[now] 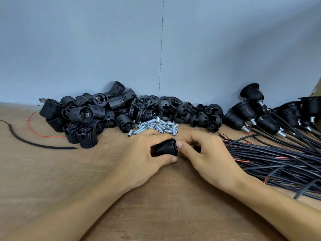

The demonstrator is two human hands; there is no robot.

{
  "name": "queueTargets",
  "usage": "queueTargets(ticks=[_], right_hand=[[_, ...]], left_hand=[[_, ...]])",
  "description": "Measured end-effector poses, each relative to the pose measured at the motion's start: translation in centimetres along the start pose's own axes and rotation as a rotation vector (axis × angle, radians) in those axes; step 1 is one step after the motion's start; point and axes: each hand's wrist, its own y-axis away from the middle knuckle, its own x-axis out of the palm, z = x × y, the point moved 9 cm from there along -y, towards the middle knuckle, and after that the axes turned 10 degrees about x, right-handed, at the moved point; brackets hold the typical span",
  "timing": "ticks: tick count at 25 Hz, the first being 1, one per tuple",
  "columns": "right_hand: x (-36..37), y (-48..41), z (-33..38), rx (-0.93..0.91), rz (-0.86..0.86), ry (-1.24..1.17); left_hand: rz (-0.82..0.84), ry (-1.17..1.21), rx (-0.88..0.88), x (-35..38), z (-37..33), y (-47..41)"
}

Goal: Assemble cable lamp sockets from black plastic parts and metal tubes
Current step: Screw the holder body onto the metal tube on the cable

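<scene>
My left hand [147, 153] grips a black threaded socket body [165, 148] lying on its side just above the wooden table [69, 171]. My right hand [205, 153] meets it from the right, fingers curled around a small black part [197, 149] that is mostly hidden; a thin red wire shows at the joint. Behind the hands lies a heap of small threaded metal tubes [156, 126]. A pile of black socket bodies [86, 117] sits at the back left. Black rings and caps [182, 110] are heaped at the back centre.
Finished sockets with cables [257, 115] lie at the back right, their black cables [278, 159] fanning across the right side of the table. A loose black wire [34, 144] and a red wire [40, 133] lie at the left. A grey wall [156, 49] closes the back.
</scene>
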Motion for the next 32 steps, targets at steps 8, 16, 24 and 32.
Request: queueTargets(ticks=[8,16,24,32], right_hand=[[0.3,0.2,0.0,0.04,0.004,-0.001],[0.6,0.2,0.0,0.044,0.021,-0.028],[0.0,-0.1,0.2,-0.028,0.01,0.033],[0.8,-0.1,0.0,0.016,0.042,0.062]], left_hand=[[-0.044,-0.036,0.024,0.1,-0.6,0.0],[-0.065,-0.052,0.013,-0.2,-0.5,0.0],[-0.074,-0.136,0.021,-0.5,-0.4,0.0],[-0.041,-0.172,0.05,0.0,-1.0,-0.1]])
